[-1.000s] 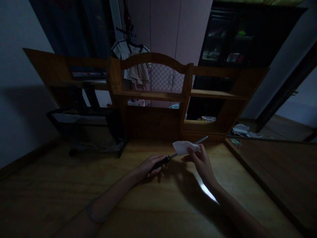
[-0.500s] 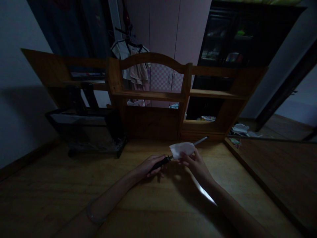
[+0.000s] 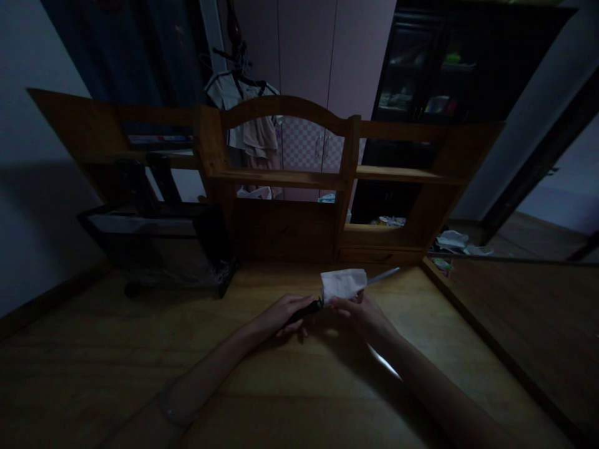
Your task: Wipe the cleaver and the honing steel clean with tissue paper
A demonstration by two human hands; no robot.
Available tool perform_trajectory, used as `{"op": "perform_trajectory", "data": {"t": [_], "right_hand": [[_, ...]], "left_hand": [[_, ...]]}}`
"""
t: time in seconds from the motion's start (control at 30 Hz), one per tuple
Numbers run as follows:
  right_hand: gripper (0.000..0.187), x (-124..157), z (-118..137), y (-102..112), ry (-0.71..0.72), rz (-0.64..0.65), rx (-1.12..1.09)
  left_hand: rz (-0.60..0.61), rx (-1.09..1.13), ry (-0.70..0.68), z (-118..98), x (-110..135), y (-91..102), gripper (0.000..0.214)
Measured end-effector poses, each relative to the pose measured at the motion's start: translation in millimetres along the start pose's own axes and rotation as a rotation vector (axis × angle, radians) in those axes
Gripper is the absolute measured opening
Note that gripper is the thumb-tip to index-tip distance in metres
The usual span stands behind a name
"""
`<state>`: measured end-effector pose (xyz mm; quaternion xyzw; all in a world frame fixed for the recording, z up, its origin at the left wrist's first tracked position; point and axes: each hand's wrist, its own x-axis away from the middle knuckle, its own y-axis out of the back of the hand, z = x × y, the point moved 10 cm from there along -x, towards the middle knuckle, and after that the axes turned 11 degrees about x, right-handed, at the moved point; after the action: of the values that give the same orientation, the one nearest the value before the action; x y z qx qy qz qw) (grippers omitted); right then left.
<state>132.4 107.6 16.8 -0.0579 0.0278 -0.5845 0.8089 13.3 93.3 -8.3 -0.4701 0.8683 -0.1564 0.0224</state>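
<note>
My left hand [image 3: 291, 315] is closed around the black handle of a honing steel [image 3: 384, 275]. Its thin grey rod points away to the right, just above the wooden table. My right hand [image 3: 358, 312] pinches a white tissue [image 3: 344, 284] that lies around or over the middle of the rod, close to the handle. The tissue hides that part of the rod; only the far end shows beyond it. In the dim light I cannot tell whether the tissue goes all the way round.
A black knife block [image 3: 154, 246] with black-handled knives stands at the left of the wooden table [image 3: 281, 386]. Behind it runs a wooden shelf unit [image 3: 285, 231]. A raised wooden edge [image 3: 477, 337] borders the right side. Clothes [image 3: 255, 134] hang farther back.
My right hand and the tissue have shifted slightly left along the rod towards the handle, and the tissue looks flatter. The rod's tip has dipped a little; my left hand keeps its grip.
</note>
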Motion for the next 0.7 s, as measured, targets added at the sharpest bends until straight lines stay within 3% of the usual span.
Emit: {"op": "perform_trajectory", "data": {"t": [0.27, 0.7], "right_hand": [[0.026, -3.6, -5.5, 7.0, -0.010, -0.049, -0.042], [0.025, -16.3, 15.0, 62.3, 0.069, -0.231, -0.103]], "left_hand": [[-0.013, -0.012, 0.010, 2.3, -0.4, 0.8, 0.052], [-0.030, 0.043, -0.015, -4.0, 2.3, -0.1, 0.048]]}}
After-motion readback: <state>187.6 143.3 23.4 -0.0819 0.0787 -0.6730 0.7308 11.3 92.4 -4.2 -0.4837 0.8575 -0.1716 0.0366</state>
